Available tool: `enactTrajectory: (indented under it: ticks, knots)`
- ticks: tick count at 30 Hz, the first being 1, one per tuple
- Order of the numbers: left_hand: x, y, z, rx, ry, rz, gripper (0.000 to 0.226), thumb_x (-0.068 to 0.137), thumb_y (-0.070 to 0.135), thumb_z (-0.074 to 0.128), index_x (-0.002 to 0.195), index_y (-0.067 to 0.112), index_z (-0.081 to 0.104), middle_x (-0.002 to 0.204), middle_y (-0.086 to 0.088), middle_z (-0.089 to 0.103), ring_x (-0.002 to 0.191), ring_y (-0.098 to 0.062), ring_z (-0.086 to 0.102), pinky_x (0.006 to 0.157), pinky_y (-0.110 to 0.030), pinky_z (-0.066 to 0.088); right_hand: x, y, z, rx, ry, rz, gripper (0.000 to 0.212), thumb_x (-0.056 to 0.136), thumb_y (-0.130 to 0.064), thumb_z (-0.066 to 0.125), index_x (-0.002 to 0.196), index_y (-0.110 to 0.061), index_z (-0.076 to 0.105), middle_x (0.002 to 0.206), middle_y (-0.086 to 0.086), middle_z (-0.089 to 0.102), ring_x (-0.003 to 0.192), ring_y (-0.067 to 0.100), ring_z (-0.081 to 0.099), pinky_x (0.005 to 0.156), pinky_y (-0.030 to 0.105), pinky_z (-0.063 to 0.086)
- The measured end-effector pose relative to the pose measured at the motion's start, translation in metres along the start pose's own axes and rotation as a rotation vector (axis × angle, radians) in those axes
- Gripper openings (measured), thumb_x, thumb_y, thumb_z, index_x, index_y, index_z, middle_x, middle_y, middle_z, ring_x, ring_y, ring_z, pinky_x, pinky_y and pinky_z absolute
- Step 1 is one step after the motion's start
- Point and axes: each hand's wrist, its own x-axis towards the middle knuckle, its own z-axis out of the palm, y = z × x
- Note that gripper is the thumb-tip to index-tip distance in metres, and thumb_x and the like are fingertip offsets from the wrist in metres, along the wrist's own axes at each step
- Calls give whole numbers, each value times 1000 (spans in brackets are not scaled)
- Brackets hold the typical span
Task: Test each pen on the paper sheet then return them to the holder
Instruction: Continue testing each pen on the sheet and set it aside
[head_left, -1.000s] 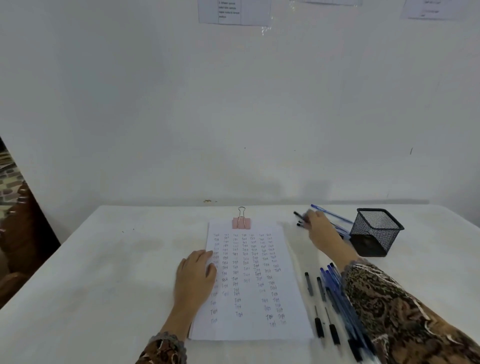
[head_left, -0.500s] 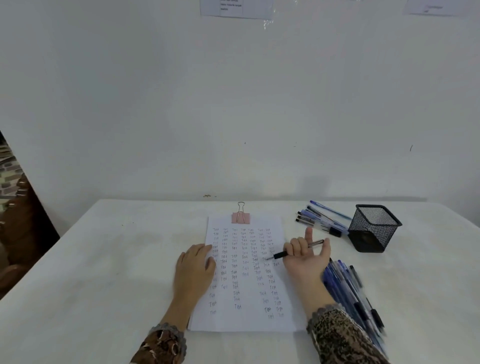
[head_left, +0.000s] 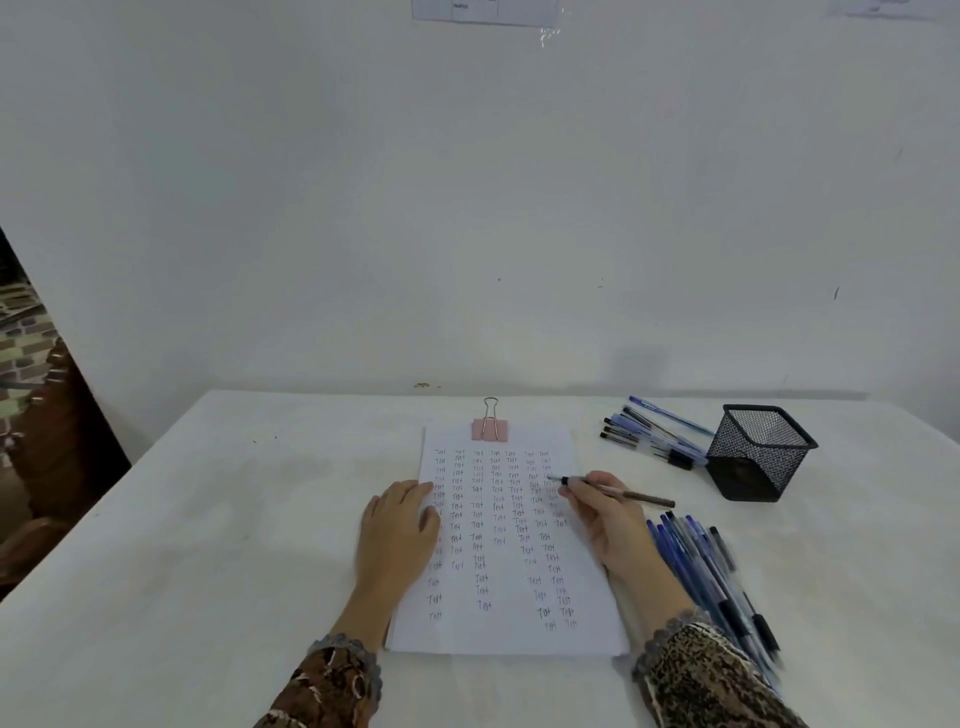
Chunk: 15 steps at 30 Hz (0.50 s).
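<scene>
Pen: slim dark ballpoint (head_left: 621, 491), tip on the paper sheet (head_left: 498, 631) near its right edge, barrel pointing toward 3 o'clock
Right hand (head_left: 605, 517): fingers pinch the ballpoint low, close to the tip
Left hand (head_left: 397, 535): flat, fingers straight, pressing the sheet at 9 o'clock
Holder: black mesh cup (head_left: 761, 454) at 2 o'clock from the sheet, no pens standing out of it
Other pens: far bunch (head_left: 649, 431) at 1 o'clock, blue bunch (head_left: 701, 566) at 4 o'clock
Handling: the ballpoint is probably light, stiff, smooth and prone to roll; hold it near the tip to write, mid-barrel to drop it in the cup
</scene>
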Motion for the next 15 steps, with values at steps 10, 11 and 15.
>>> enactTrajectory:
  ticks: [10,11,15]
  knots:
    - [1,2,-1,15,2,-6,38,93,20,43,130,16,50,135,1,48,127,-14,40,113,-33,19,0,17,-3,-616,62,-368,57,69,26,44,52,-24,20,45,-15,21,45,2,17,46,12,20]
    - [1,2,-1,22,2,-5,38,93,21,43,130,16,50,135,1,47,127,-14,40,113,-33,18,-1,17,-2,-634,51,-368,54,69,25,43,55,-22,19,46,-16,20,46,3,15,46,15,18]
    - [0,2,-2,29,-9,-4,50,86,32,31,129,16,51,134,0,49,126,-15,41,112,-34,20,-2,18,-2,-676,53,-348,50,69,23,45,57,-19,22,47,-12,21,46,4,17,46,16,18]
